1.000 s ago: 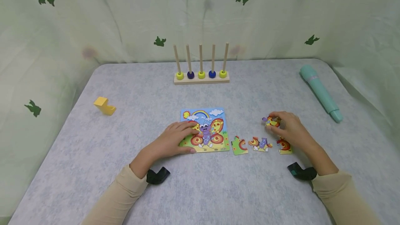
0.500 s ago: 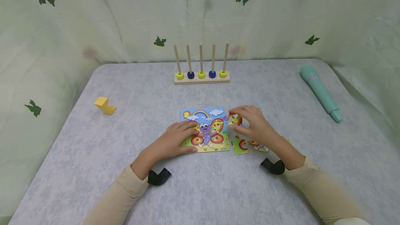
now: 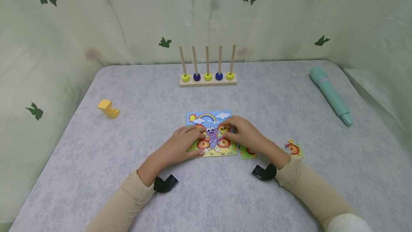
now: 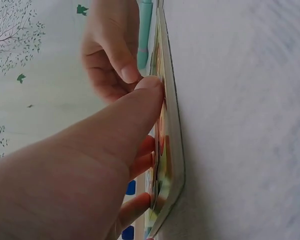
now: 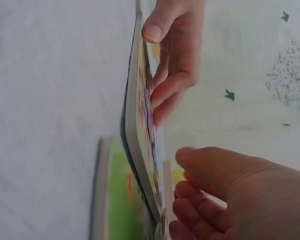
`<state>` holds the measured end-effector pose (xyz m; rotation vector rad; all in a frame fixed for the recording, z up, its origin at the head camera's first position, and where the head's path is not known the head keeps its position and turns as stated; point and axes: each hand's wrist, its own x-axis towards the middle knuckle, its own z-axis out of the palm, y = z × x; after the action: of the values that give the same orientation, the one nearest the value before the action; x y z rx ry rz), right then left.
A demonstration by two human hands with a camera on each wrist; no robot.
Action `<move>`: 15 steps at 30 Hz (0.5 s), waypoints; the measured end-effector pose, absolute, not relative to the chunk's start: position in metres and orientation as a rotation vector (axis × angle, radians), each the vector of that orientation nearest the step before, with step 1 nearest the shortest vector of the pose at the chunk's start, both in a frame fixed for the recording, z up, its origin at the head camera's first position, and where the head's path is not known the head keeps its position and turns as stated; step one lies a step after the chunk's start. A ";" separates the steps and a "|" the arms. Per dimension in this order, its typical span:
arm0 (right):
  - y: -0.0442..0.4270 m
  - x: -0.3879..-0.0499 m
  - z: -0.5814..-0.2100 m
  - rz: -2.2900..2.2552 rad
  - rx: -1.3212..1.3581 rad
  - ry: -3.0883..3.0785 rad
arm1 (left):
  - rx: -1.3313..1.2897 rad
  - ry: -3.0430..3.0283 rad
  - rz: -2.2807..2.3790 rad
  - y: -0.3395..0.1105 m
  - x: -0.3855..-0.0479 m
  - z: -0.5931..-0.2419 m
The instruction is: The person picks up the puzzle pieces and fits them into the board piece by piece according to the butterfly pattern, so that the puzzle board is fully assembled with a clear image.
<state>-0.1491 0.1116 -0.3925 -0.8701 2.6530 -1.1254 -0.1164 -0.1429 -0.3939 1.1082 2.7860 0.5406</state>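
Note:
A square butterfly puzzle board (image 3: 210, 115) lies flat in the middle of the table. My left hand (image 3: 178, 144) rests on its left side, thumb near the front edge and fingertips on the printed surface. Over the right wing, the right hand (image 3: 246, 131) pinches a puzzle piece (image 3: 224, 129) between thumb and fingers. The piece is hard to tell from the picture beneath, and the right wrist view does not show it. A green-and-red puzzle piece (image 3: 247, 153) lies beside the board, close to the camera in the right wrist view. Another puzzle piece (image 3: 294, 149) lies further right.
At the back stands a wooden peg rack (image 3: 207, 83) with yellow and dark blue beads. A yellow block (image 3: 107, 109) sits at the left, and a teal microphone-shaped toy (image 3: 331, 96) lies at the right. The right forearm covers part of the table beside the board.
My right hand has carried a puzzle piece leftward from beyond the loose pieces to over the board's right wing. The left hand has stayed on the board.

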 end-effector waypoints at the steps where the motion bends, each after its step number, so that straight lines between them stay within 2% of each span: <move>1: 0.114 -0.149 -0.391 -1.153 -0.856 2.654 | 1.109 2.785 0.544 -0.143 -0.117 -0.394; 7: 0.128 -0.150 -0.386 -1.197 -0.709 2.666 | 1.109 2.782 0.554 -0.143 -0.117 -0.394; 15: 0.138 -0.154 -0.389 -0.920 -0.547 2.700 | 1.099 2.780 0.552 -0.143 -0.117 -0.395</move>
<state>-0.1540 0.1383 -0.3887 -0.5473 2.7003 -0.9201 -0.1174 -0.1431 -0.3948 1.0986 2.7798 0.5517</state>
